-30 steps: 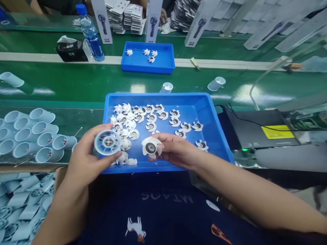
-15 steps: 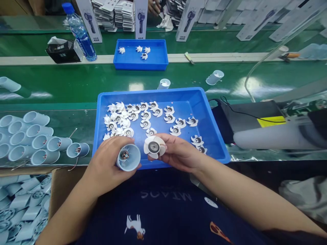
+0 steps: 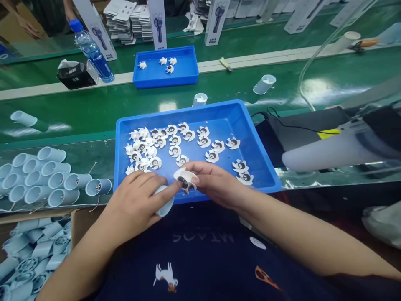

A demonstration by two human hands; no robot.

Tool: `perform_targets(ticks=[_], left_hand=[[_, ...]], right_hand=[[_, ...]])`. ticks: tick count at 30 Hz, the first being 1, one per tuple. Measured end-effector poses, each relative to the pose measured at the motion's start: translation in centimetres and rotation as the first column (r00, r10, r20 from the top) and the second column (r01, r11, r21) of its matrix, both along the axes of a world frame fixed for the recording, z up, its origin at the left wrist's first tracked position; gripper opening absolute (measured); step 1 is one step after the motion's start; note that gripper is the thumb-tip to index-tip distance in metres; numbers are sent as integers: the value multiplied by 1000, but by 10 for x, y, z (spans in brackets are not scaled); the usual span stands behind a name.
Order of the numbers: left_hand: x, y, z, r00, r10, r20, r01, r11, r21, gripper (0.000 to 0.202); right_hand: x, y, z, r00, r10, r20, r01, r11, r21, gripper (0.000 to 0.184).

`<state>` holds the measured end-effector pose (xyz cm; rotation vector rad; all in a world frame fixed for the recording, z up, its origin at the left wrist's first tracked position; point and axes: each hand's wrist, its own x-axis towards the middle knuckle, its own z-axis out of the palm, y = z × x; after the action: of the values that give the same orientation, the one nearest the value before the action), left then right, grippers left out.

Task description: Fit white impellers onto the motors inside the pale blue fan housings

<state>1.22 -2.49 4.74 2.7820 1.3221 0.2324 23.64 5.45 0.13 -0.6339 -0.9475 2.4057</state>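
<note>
My left hand (image 3: pixel 136 202) is wrapped round a pale blue plastic tube (image 3: pixel 164 205), its mouth turned toward the right and mostly hidden by my fingers. My right hand (image 3: pixel 216 184) pinches a white fan impeller (image 3: pixel 184 177) with a dark hub, held right at the tube's mouth, just over the near rim of the big blue tray (image 3: pixel 253 138). Several more white impellers (image 3: pixel 171 144) lie spread in that tray.
Pale blue tubes (image 3: pixel 44 177) are stacked at the left, more fill a box (image 3: pixel 28 259) at the lower left. A smaller blue tray (image 3: pixel 184 75) with impellers, a water bottle (image 3: pixel 92 52), product boxes (image 3: pixel 156 23) and loose tubes (image 3: pixel 265 83) sit on the green belt. A black device (image 3: pixel 300 129) stands right.
My left hand turned the tube so its mouth faces right instead of toward me. My right hand brought the impeller left and down to the tube's mouth.
</note>
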Motion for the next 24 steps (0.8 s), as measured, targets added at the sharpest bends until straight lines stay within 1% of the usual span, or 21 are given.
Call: perform_targets(ticks=[4, 6, 7, 8, 10, 12, 13, 16, 19, 21, 22, 23, 24], left_hand=[[3, 2, 3, 999, -54, 11, 54, 996, -77, 49], [3, 2, 5, 998, -57, 27, 60, 993, -102, 49], [3, 3, 6, 998, -41, 47, 46, 993, -108, 48], [3, 3, 6, 997, -8, 79, 16, 994, -109, 47], [3, 3, 4, 982, 97, 163, -77, 990, -120, 44], [7, 4, 0, 948, 219, 233, -185, 970, -160, 43], [9, 5, -3, 927, 271, 257, -229, 956, -181, 42], [19, 6, -10, 876, 364, 315, -306, 926, -219, 40], [27, 6, -12, 847, 387, 365, -337, 921, -194, 40], [29, 6, -12, 844, 381, 377, -341, 925, -170, 39], [30, 6, -12, 847, 379, 373, -343, 926, -161, 38], [30, 6, -11, 852, 377, 364, -345, 926, -152, 37], [31, 6, -10, 856, 377, 354, -350, 926, -140, 35]], right_hand=[[1, -2, -2, 1000, 11, -16, -11, 999, 34, 29], [3, -3, -3, 999, 25, -36, -24, 999, 28, 28], [4, -3, -3, 999, 28, -46, -27, 1000, 15, 29], [5, -3, -4, 998, 30, -54, -30, 1000, -3, 29], [7, -3, -4, 997, 27, -70, -31, 998, -49, 31], [8, -2, -4, 996, 23, -83, -30, 997, -75, 32], [8, -2, -3, 996, 22, -87, -28, 998, -64, 33], [8, -2, 2, 997, 0, -75, 3, 999, 43, 33], [9, -1, 7, 999, -20, -35, 27, 980, 195, 32], [11, -2, 12, 999, -42, 12, 36, 943, 330, 27], [12, -2, 16, 997, -65, 52, 36, 903, 427, 23], [13, -2, 19, 989, -105, 100, 33, 836, 548, 19], [13, -3, 23, 976, -160, 149, 17, 734, 679, 16]])
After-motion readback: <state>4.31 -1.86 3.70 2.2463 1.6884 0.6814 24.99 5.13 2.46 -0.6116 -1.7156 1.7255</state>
